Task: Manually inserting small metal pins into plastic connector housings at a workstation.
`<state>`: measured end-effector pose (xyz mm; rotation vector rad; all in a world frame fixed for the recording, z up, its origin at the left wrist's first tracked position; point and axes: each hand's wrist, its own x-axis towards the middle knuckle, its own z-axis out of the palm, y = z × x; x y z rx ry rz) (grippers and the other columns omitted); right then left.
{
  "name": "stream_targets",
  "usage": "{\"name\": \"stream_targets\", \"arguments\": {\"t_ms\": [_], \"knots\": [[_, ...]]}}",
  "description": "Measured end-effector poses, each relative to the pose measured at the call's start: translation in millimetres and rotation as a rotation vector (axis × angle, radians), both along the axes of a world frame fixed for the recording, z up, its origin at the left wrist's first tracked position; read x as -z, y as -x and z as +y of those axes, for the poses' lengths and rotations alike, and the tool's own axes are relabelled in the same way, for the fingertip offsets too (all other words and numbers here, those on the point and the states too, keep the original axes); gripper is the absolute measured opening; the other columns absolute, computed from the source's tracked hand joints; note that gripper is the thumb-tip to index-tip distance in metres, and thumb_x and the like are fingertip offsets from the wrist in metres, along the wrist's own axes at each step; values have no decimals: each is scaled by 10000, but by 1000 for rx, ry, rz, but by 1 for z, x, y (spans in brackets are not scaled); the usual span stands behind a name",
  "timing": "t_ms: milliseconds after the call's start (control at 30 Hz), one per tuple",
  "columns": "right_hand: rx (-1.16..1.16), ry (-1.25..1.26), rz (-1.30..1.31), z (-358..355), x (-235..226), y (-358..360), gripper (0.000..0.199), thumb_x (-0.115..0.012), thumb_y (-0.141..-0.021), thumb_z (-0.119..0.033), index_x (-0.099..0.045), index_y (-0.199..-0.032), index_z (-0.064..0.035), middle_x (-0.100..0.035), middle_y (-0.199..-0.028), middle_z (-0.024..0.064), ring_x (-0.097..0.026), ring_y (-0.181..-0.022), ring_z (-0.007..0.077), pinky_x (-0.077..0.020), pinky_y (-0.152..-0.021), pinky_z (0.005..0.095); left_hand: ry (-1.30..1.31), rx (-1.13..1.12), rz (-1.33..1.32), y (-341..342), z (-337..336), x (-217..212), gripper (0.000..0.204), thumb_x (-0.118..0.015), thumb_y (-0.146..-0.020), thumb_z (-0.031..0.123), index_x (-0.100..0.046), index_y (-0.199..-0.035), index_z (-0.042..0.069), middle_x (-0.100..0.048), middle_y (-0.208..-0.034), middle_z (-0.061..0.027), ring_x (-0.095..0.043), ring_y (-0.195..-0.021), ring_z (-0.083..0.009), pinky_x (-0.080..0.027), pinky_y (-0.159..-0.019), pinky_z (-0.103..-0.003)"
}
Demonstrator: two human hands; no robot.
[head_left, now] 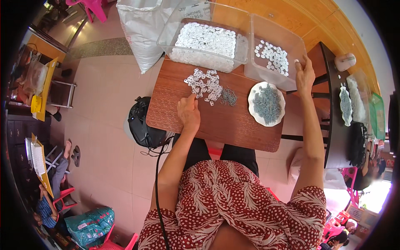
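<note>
My left hand (189, 112) rests on the brown wooden table (166, 104), fingers curled together at the near edge of a loose pile of small white plastic pieces with holes (206, 85). Whether a piece is between those fingertips is hidden. My right hand (305, 77) is raised by the right wall of a clear plastic bin (271, 25), pinching a small white plastic piece (296, 61). Scattered white pieces (273, 56) lie inside that bin. Beside the pile is a heap of small grey pins (228, 96). More grey pins fill a white scalloped plate (252, 93).
A larger clear bin (246, 18) full of white pieces stands at the table's far side, next to a white sack (141, 33). A black bag (143, 125) sits left of the table. A dark side table (339, 141) is at right. People sit at other tables.
</note>
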<state>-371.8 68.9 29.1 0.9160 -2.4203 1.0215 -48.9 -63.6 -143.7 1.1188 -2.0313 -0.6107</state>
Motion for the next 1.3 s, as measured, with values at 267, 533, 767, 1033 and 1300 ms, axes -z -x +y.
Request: {"name": "stream_targets", "arguments": {"t_ms": [267,533,767,1033,1300], "knots": [[-889,189,-300,6,-1,-179,179,-529,-878,-163,-611,-816,-17,-632,-822,73,-584,-711,176,-462,-602,295,164,7,-255,17,-11,11,233,-694,-685,101,-637,-906,151,-505,-761,-94,-500,-766,-288,-393,-688,-399],[-1781,754,-973,-12,-110,-293,293,-614,-835,-310,-617,-864,-18,-568,-724,106,-549,-603,262,-433,-500,352,71,-8,-263,15,-11,3,176,-689,-685,83,-607,-835,124,-516,-786,-93,-499,-807,-293,-382,-716,-401],[-1816,760,-873,-4,-113,-298,299,-616,-844,-295,-597,-732,-18,-516,-633,85,-518,-534,243,-399,-454,318,-32,117,-95,4,-1,2,152,-670,-691,49,-590,-815,82,-536,-787,-102,-509,-805,-307,-398,-712,-407],[-1833,929,-1164,0,-119,-327,274,-632,-832,-215,-559,-653,-21,-525,-616,101,-525,-556,263,-405,-460,345,-496,105,221,-8,21,-8,59,-603,-757,33,-569,-804,44,-553,-688,-38,-512,-616,-127,-415,-584,-258],[-1258,-110,-128,-3,16,-231,98,-665,-689,-91,-645,-773,-44,-605,-745,95,-572,-687,257,-456,-598,335,-907,169,578,-16,29,-8,21,-595,-807,39,-583,-810,21,-533,-682,20,-458,-602,-34,-366,-545,-171]]}}
